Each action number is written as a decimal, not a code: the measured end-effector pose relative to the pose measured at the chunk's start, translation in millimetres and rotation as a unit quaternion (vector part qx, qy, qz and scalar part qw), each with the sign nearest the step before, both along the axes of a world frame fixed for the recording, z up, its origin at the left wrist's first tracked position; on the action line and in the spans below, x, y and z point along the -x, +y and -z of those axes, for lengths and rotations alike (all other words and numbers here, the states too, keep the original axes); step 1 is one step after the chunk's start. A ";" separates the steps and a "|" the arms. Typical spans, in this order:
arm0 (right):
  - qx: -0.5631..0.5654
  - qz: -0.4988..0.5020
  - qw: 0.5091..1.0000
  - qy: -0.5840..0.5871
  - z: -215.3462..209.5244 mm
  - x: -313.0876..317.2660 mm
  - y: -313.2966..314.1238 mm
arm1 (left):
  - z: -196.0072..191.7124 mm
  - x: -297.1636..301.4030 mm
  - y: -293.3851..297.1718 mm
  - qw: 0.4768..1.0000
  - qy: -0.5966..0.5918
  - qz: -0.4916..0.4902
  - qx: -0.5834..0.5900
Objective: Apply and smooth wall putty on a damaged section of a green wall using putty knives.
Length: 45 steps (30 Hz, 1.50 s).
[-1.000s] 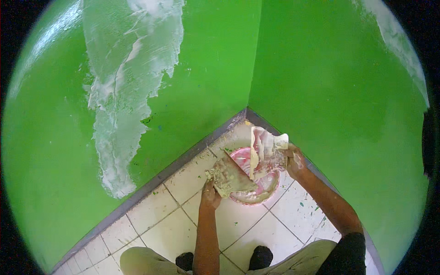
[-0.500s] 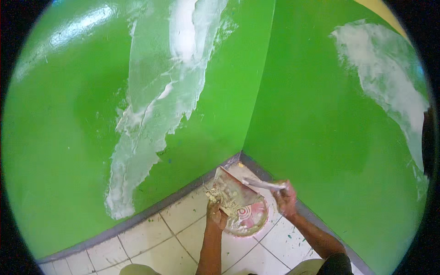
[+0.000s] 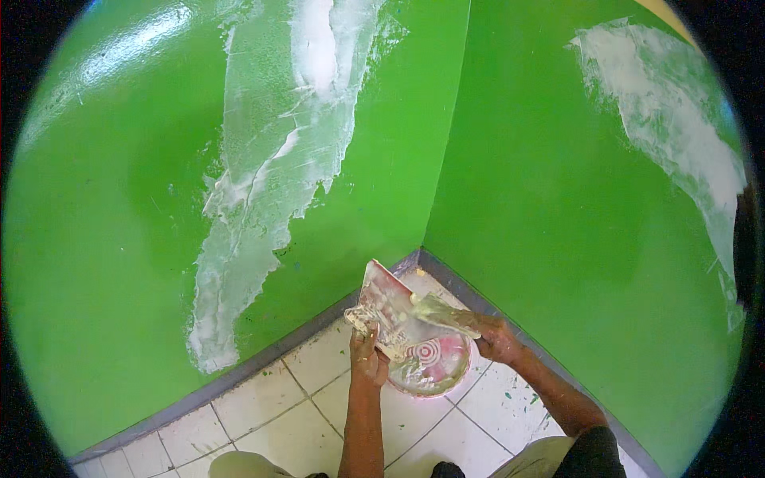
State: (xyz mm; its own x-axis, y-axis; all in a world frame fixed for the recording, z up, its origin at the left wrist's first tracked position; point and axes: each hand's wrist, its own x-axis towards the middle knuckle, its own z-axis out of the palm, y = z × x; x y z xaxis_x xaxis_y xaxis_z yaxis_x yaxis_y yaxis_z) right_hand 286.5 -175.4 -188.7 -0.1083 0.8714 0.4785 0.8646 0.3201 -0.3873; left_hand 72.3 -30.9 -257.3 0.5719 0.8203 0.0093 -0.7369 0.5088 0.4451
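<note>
My left hand [image 3: 368, 358] is closed on a flat rectangular plastering blade [image 3: 384, 293] smeared with pale filler, thickest along the edge near my fingers. In my right hand [image 3: 499, 341] is a putty knife [image 3: 446, 314], its blade coated with pale filler and lying over the right side of the plastering blade. Whether the two blades touch, I cannot tell. Beneath them on the floor is a round pink lid-like disc [image 3: 448, 368] with a ringed centre and pale smears, partly hidden by the plastering blade.
Two green walls meet in a corner, with a grey skirting strip [image 3: 271, 357] along their foot. White filler patches spread over the left wall [image 3: 255, 215] and right wall [image 3: 665, 119]. White floor tiles [image 3: 279, 438] carry small specks. My knees show at the lower edge.
The putty knife has turned over and moved left onto the plastering blade, now showing its filler-coated face. My left hand and the plastering blade have shifted slightly up and left.
</note>
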 end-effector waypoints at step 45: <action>-0.019 0.254 0.691 0.677 21.1 -61.0 27.9 | 22.4 10.3 -4.0 0.932 0.290 -0.088 -0.200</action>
State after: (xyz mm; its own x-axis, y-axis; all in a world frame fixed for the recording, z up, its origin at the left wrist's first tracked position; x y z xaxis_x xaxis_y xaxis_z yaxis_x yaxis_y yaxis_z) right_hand 347.4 -147.6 -209.8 0.7764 0.6157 -0.1345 -0.2768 0.1414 -0.9505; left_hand 62.0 -34.8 -279.7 0.4337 0.8986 0.0664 -0.3700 0.1104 0.9224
